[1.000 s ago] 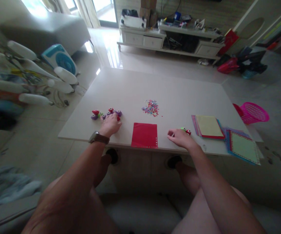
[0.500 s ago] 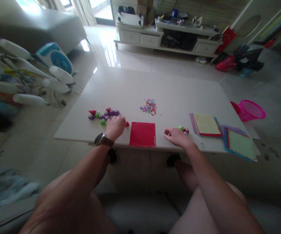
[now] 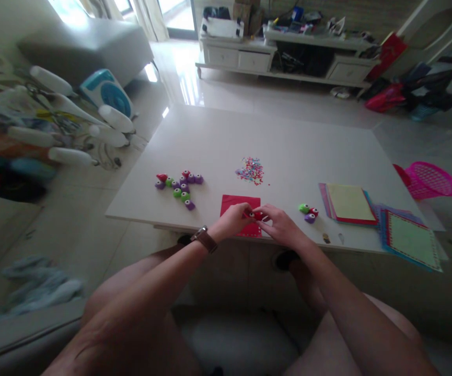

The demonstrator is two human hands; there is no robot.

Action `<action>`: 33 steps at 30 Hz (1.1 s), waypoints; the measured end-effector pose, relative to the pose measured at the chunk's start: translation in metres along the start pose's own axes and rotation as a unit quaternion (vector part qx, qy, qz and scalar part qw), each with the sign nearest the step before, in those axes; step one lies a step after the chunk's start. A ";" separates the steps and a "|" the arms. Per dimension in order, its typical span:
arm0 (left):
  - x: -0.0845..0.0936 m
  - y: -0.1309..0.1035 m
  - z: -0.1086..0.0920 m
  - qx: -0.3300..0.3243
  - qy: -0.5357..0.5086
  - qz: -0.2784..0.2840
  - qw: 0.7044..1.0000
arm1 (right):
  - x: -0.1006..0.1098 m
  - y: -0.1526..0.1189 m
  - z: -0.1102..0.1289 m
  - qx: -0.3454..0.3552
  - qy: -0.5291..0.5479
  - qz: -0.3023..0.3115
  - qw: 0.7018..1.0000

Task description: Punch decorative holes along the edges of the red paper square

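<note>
A small red punch (image 3: 254,214) is pinched between left hand (image 3: 231,221) and right hand (image 3: 279,225) over red paper (image 3: 236,204); a crooked cut is risked if the sheet shifts

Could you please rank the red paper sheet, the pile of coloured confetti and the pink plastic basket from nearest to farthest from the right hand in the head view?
1. Red paper sheet: directly under the right hand.
2. Pile of coloured confetti: beyond, mid-table.
3. Pink plastic basket: far right, off the table.

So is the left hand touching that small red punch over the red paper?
Touching: the head view shows left hand fingertips closed on the red punch, right hand meeting it opposite.
</note>
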State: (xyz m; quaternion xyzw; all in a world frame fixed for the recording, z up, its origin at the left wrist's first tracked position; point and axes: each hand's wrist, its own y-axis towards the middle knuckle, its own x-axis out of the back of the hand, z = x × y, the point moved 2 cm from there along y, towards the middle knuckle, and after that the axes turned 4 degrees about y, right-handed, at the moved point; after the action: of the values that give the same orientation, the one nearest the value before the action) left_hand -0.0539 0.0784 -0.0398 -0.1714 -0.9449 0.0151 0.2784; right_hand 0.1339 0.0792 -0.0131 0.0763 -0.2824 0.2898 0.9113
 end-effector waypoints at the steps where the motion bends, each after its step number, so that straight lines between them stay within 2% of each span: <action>1: -0.001 0.000 0.002 0.002 -0.014 0.006 1.000 | 0.000 0.000 -0.001 -0.003 0.002 0.000 1.000; 4: -0.003 0.002 0.006 -0.001 -0.055 0.018 0.998 | 0.002 0.001 -0.006 -0.007 0.010 -0.011 1.000; 8: -0.002 0.001 0.005 -0.024 -0.066 0.001 0.998 | 0.013 0.003 -0.020 -0.009 -0.038 -0.086 0.996; 11: -0.004 -0.008 -0.001 -0.075 0.047 -0.007 0.996 | 0.020 0.003 -0.030 -0.032 -0.106 -0.116 0.987; 15: -0.018 -0.024 -0.009 -0.152 0.213 0.037 0.964 | 0.022 0.001 -0.035 -0.057 -0.150 -0.096 0.982; 19: -0.028 -0.031 -0.012 -0.153 0.292 0.073 0.941 | 0.022 0.001 -0.033 -0.077 -0.176 -0.068 0.979; 24: -0.023 -0.028 -0.009 -0.130 0.240 0.087 0.958 | 0.023 0.000 -0.032 -0.107 -0.204 -0.028 0.973; 28: -0.019 -0.023 -0.007 -0.115 0.172 0.044 0.977 | 0.025 0.001 -0.029 -0.132 -0.199 -0.019 0.971; 33: -0.021 -0.020 -0.009 -0.090 0.098 0.007 0.991 | 0.026 0.002 -0.025 -0.190 -0.140 -0.028 0.971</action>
State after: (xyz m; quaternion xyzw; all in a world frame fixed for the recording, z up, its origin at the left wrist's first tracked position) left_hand -0.0389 0.0517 -0.0409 -0.2033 -0.9094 -0.0844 0.3528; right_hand 0.1619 0.1009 -0.0192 -0.0511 -0.4545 0.1917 0.8684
